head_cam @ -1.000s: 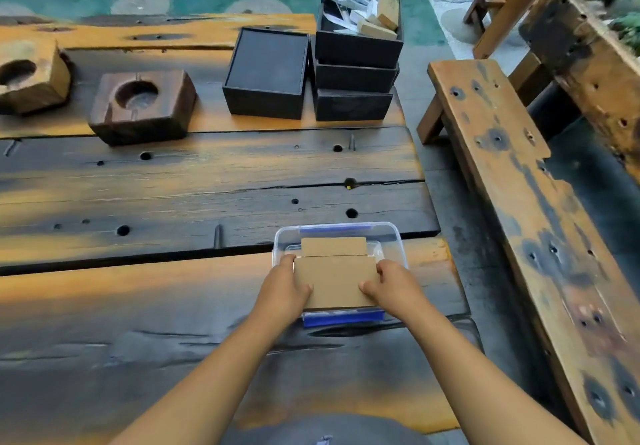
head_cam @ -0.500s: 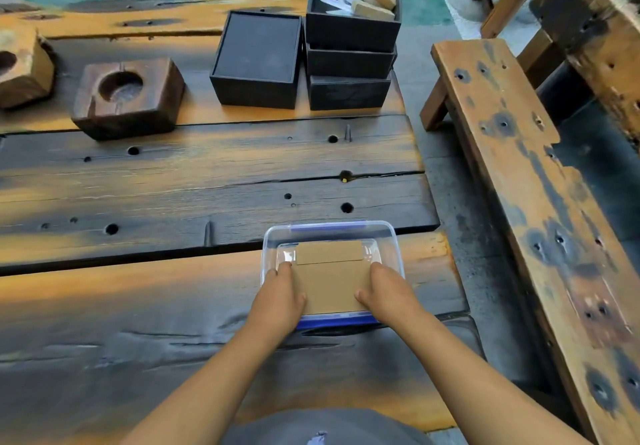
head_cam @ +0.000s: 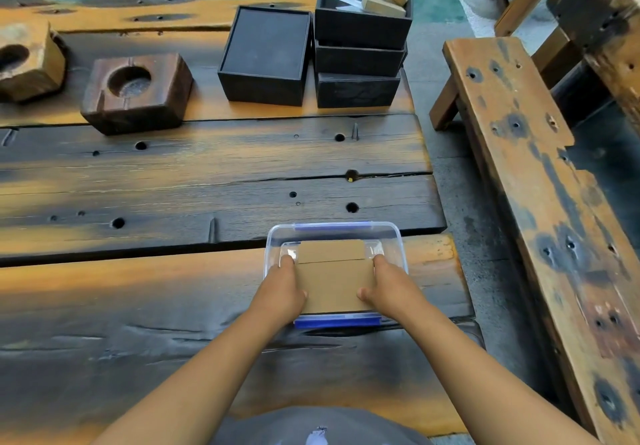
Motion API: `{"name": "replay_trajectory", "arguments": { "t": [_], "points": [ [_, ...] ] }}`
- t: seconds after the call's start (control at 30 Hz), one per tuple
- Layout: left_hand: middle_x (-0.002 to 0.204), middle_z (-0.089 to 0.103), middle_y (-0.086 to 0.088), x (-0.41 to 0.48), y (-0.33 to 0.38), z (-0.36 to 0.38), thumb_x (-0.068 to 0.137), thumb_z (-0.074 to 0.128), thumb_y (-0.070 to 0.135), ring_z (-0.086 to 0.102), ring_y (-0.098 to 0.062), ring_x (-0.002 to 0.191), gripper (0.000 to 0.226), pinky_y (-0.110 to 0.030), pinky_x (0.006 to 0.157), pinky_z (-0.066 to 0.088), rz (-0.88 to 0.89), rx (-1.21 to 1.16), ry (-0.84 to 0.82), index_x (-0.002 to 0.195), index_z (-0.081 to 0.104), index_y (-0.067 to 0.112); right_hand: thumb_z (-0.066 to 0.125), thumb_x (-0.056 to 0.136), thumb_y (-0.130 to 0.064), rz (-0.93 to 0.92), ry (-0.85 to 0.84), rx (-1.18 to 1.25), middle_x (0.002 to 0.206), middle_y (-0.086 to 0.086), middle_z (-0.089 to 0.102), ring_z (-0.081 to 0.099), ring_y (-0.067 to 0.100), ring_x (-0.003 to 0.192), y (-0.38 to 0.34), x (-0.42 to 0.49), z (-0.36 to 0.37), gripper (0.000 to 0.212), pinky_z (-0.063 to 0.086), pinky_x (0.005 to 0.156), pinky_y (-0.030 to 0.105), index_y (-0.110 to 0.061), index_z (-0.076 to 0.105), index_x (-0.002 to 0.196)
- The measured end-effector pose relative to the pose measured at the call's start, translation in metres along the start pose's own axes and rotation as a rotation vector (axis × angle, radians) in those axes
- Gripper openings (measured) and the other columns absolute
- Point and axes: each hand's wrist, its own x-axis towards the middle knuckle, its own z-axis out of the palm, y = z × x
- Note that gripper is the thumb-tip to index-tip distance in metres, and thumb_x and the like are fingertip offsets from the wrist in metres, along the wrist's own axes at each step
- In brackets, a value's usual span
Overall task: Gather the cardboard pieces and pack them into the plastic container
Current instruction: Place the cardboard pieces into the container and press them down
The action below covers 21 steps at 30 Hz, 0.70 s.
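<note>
On the wooden table (head_cam: 173,174), at 6 o'clock, left hand (head_cam: 281,295) and right hand (head_cam: 391,288) pinched cardboard (head_cam: 334,285) by its edges inside the plastic container (head_cam: 394,240)

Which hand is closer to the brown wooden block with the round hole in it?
The left hand. It holds the left edge of the cardboard, the side facing the wooden block, which sits far off toward the table's back left. The right hand grips the cardboard's right edge, farther from the block.
</note>
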Motion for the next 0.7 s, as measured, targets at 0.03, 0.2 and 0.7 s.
{"name": "replay_trajectory", "arguments": {
  "t": [0.03,0.2,0.7],
  "points": [
    [0.122,0.054,-0.013,0.0,0.001,-0.001,0.086,0.062,0.021,0.059,-0.03,0.104,0.048,-0.036,0.079,0.048,-0.004,0.0,-0.015,0.127,0.039,0.014,0.069,0.083,-0.035,-0.002,-0.014,0.016,0.121,0.009,0.058,0.06,0.027,0.104,-0.001,0.001,-0.002,0.049,0.051,0.087,0.04,-0.016,0.044,0.12],
    [0.129,0.054,-0.013,0.006,0.011,-0.019,0.086,0.062,0.02,0.059,-0.03,0.11,0.052,-0.035,0.085,0.048,-0.02,-0.014,-0.119,0.133,0.041,0.01,0.072,0.079,-0.042,-0.026,-0.05,0.083,0.138,0.008,0.044,0.056,0.027,0.116,-0.007,0.008,-0.015,0.071,0.048,0.089,0.034,-0.017,0.041,0.138],
    [0.111,0.056,-0.002,0.05,0.02,-0.032,0.072,0.083,0.036,0.054,-0.022,0.099,0.07,-0.033,0.085,0.046,-0.142,-0.078,-0.459,0.128,0.049,0.014,0.077,0.074,-0.049,0.089,-0.377,0.186,0.121,0.001,0.061,0.061,0.024,0.103,-0.006,0.045,-0.02,0.067,0.055,0.08,0.04,-0.024,0.051,0.13]
  ]
}}
